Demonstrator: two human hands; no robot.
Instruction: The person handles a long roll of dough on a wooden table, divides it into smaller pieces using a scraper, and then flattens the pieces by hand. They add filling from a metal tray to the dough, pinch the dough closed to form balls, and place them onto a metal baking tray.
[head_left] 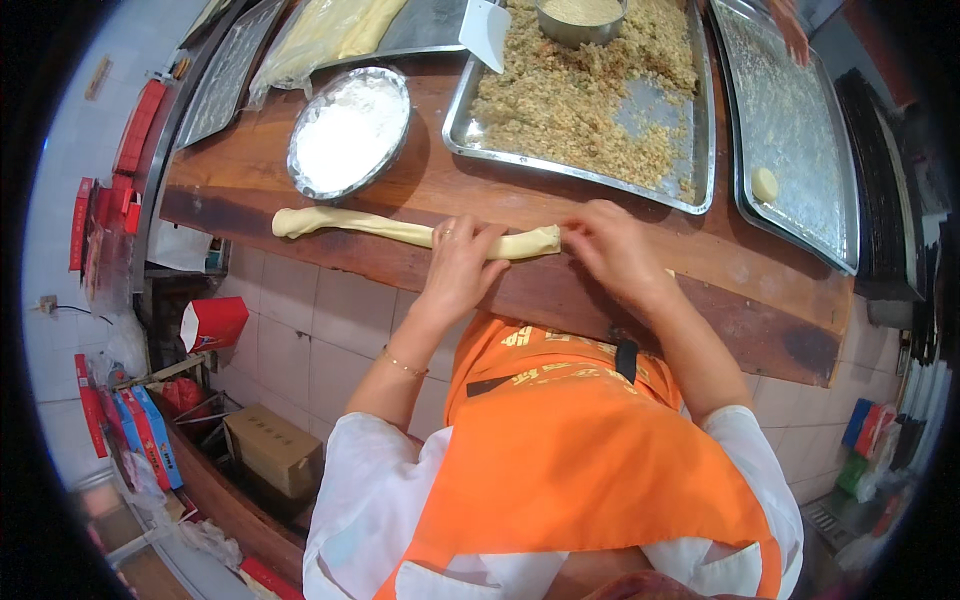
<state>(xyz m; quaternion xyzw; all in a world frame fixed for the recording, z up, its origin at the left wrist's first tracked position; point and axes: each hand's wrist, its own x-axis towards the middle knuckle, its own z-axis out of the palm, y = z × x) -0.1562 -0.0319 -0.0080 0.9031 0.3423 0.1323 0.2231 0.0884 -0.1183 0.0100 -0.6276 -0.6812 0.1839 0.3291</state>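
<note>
A long rope of pale yellow dough (370,227) lies along the near edge of the wooden table, its left end thicker and rounded. My left hand (460,258) is closed around the rope towards its right part, fingers over the top and thumb on the near side. At the cut-looking right end, my right hand (610,250) has its fingers curled in a pinch, right beside the dough. Whatever those fingers hold is hidden by the hand. One small round dough piece (765,185) sits on the metal tray (800,130) at the right.
Beyond the rope stands a metal bowl of white flour (348,135). A large tray (570,171) holds crumbly brown filling, a metal bowl (580,25) and a white scraper (485,35). Plastic-covered dough (330,40) lies far left. Another person's hand (790,35) shows far right.
</note>
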